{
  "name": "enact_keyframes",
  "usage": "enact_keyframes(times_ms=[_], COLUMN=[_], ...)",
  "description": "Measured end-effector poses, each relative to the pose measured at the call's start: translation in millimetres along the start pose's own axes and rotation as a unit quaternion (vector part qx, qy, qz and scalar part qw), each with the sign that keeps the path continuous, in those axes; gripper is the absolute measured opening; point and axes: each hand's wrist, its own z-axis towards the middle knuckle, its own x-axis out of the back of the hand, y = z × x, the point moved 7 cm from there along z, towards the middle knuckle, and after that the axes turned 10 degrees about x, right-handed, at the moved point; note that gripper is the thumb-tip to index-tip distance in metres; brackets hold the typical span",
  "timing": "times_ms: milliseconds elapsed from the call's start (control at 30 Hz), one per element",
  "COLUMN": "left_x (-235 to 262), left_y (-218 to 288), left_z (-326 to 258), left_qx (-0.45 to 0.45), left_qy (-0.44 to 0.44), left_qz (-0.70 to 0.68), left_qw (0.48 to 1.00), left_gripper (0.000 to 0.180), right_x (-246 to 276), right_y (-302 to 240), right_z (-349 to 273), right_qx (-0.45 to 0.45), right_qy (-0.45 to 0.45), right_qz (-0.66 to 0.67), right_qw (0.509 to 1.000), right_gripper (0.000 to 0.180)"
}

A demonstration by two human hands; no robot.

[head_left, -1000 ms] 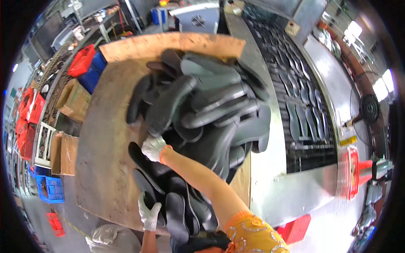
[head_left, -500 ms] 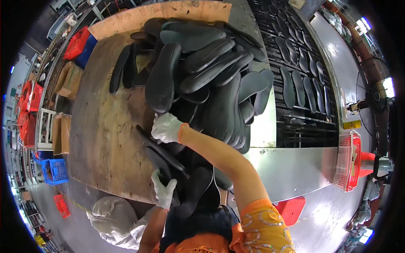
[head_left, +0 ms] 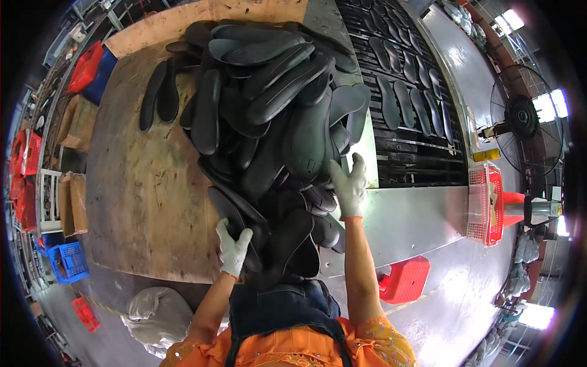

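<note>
A large heap of black shoe soles [head_left: 269, 92] covers the middle of the wooden table, spilling toward my waist. My left hand [head_left: 233, 248], in a white glove, is at the heap's near left edge, beside a long tilted sole [head_left: 235, 208]. Its thumb and fingers are spread, and the fingertips meet the soles there. On the other side, my gloved right hand [head_left: 350, 186] is open with thumb and fingers apart, at the right edge of a stack of soles [head_left: 307, 144]. Whether it touches the stack I cannot tell. Near my apron, more soles [head_left: 287, 244] lean against each other.
Two soles [head_left: 159, 95] lie apart on the wooden tabletop [head_left: 140, 183]. Right of it are a metal ledge [head_left: 409, 217] and a dark slatted rack [head_left: 422, 147] with rows of soles. A red-and-white basket [head_left: 486, 205], a fan [head_left: 523, 116] and a red stool [head_left: 406, 280] stand farther right.
My right hand has moved from the heap's left side across to its right edge, and its fingers have opened. My left hand stays by the near soles. The whole view has shifted somewhat.
</note>
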Motion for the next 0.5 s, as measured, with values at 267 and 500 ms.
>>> enact_keyframes(times_ms=[267,500], left_x=[21.5,16.4], left_y=[16.2,130.7], left_z=[-3.2,-40.3], left_qx=[-0.016,-0.122], left_qy=[0.082,0.166], left_qz=[-0.130,-0.180], left_qw=[0.988,0.962], left_gripper=[0.095,0.087], right_x=[-36.6,-75.4], right_y=[36.2,59.8], right_z=[1.8,10.4], right_qx=[-0.165,-0.181], right_qy=[-0.171,-0.229], right_qz=[0.220,0.383], right_qw=[0.946,0.876], right_gripper=[0.075,0.073])
